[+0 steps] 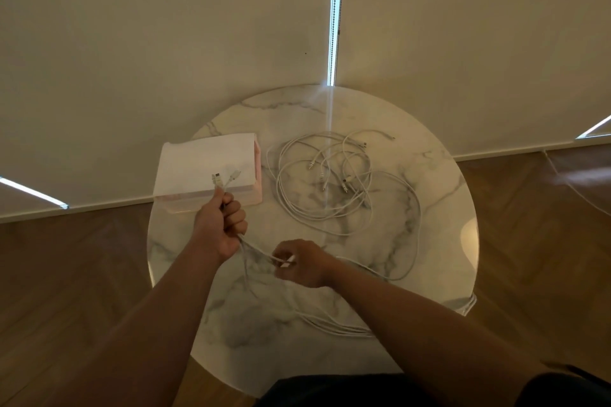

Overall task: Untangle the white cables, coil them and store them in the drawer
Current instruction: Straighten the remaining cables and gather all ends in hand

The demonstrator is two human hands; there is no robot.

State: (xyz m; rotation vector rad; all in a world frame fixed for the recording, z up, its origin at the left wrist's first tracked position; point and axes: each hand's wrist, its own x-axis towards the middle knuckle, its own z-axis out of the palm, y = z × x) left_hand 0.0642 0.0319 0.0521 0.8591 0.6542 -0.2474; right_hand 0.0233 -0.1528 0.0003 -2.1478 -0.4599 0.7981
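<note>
Marble table (429, 208): left hand (221, 225), right hand (302, 263) grip white cables (258, 248).

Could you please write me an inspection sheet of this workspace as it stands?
Surface: round marble table, glossy.
Job's things: tangle of white cables lies loose, right of centre; pink box stands at the left, and I cannot tell whether its drawer is open.
Clutter: nothing seen.
Grippers: left hand grips the held cables, with plugs sticking up above the fist; right hand pinches one end of them.
Cables: the held cables span between the hands and sag towards the near table edge.
Surroundings: wooden floor; pale blinds with a bright gap.
</note>
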